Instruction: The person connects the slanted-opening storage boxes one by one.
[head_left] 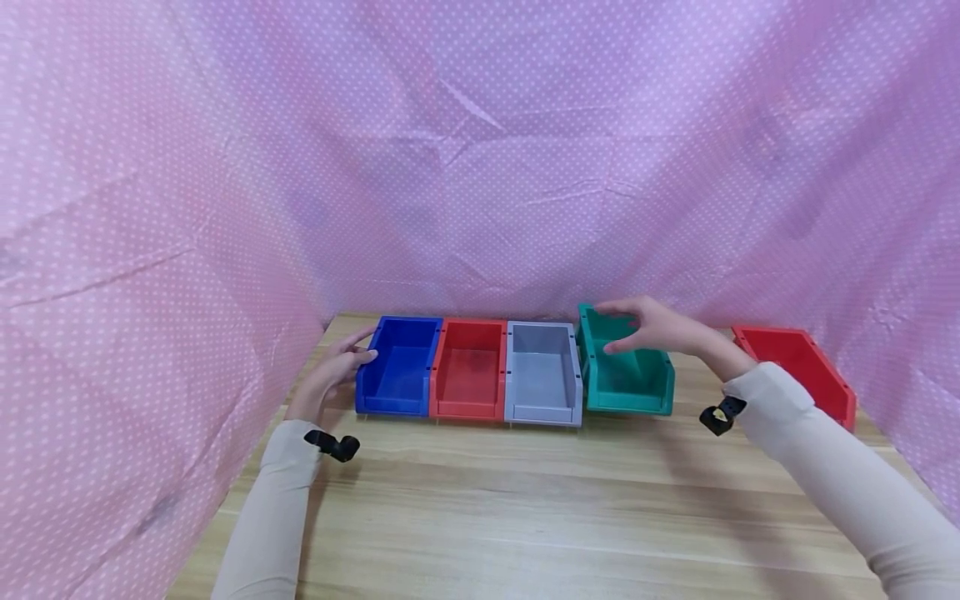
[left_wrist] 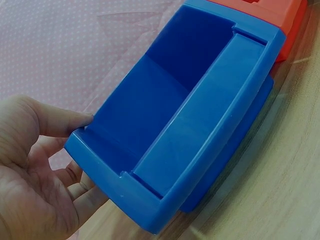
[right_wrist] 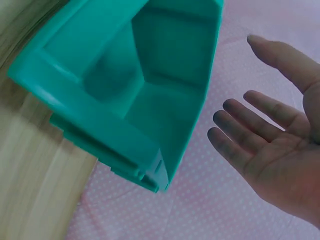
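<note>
My left hand [head_left: 333, 372] grips the left wall of a blue storage bin [head_left: 401, 371], thumb over the rim and fingers against the outer side. Joined to that bin's right is a red bin [head_left: 470, 371], then a grey bin [head_left: 542, 375]. A green bin [head_left: 630, 385] stands at the right end of this row, slightly askew against the grey one. Above the green bin, my right hand [head_left: 654, 325] is spread; the right wrist view shows its straight fingers [right_wrist: 240, 132] apart from the green bin, holding nothing.
Another red bin [head_left: 802, 367] sits apart on the far right, partly behind the right sleeve. The bins rest near the back of a wooden table [head_left: 480, 508]. Pink dotted cloth [head_left: 465, 167] hangs behind and at both sides.
</note>
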